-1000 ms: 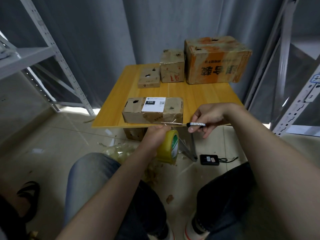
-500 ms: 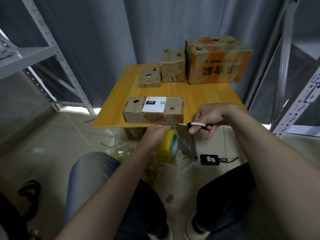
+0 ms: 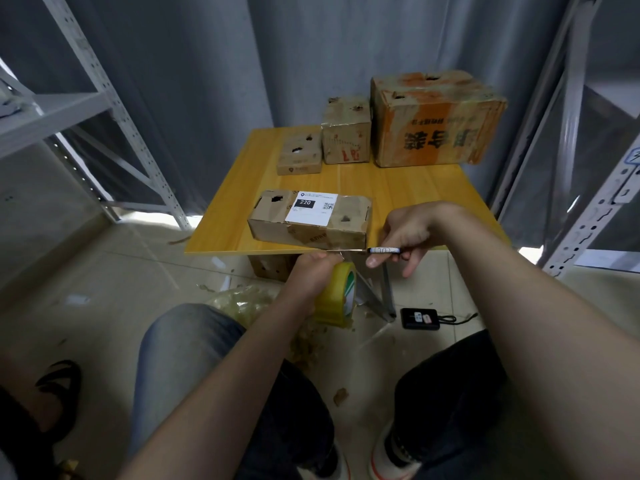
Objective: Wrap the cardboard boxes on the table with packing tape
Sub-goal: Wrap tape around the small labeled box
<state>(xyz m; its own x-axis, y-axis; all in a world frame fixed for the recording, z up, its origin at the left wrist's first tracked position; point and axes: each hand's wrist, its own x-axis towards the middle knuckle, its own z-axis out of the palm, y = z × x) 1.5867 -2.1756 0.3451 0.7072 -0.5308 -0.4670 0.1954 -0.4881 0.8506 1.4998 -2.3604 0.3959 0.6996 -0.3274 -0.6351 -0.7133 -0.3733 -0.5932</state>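
Grey curtain (image 3: 294, 46) behind, with metal shelving (image 3: 114, 109) to either side; at centre, a yellow wood-grain desk (image 3: 398, 188) seen from above by a seated person. Four cardboard boxes stand on it. A long box (image 3: 349, 216) bearing a white label (image 3: 311, 208) marked "220" lies near the front edge. A small flat box (image 3: 299, 155), a medium box (image 3: 346, 133) and a large box (image 3: 436, 123) with orange print stand in a row along the far edge, the medium one just beside the large one.

The left grip (image 3: 311, 271) is curled round a yellow roll of packing tape (image 3: 341, 296), held just below the desk's front edge, in front of the long box. The right grip (image 3: 412, 230) pinches the black-and-white handle of a small cutter (image 3: 383, 250). Its thin blade points left along the desk edge, towards the left grip; whether it touches the tape cannot be told.

On the tiled floor: a black device (image 3: 419, 318) with a cord, pale scraps (image 3: 239, 299), and a further box (image 3: 270, 266) under the desk.
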